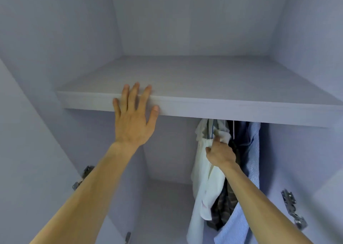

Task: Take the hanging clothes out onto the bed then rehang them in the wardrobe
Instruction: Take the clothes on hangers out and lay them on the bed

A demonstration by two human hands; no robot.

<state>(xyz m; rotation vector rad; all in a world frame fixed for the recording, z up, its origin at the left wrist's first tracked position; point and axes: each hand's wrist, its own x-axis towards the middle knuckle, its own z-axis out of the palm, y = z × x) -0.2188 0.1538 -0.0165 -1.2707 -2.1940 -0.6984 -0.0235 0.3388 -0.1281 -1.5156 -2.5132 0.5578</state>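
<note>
I look into an open pale grey wardrobe. Three garments hang under its shelf (pixel 232 106) on the right: a white garment (pixel 202 180), a dark checked garment (pixel 225 214) behind it and a blue striped shirt (pixel 248 169). My right hand (pixel 220 153) reaches up to the top of the white garment and grips it near its hanger (pixel 211 130), whose thin dark stem shows just above my fingers. My left hand (pixel 134 119) rests flat with spread fingers on the front edge of the shelf. The rail is hidden behind the shelf.
The left half of the hanging space (pixel 163 197) holds no clothes. Metal door hinges show on the left side wall (pixel 83 177) and the right side wall (pixel 292 208). The upper compartment (pixel 194 72) above the shelf holds nothing.
</note>
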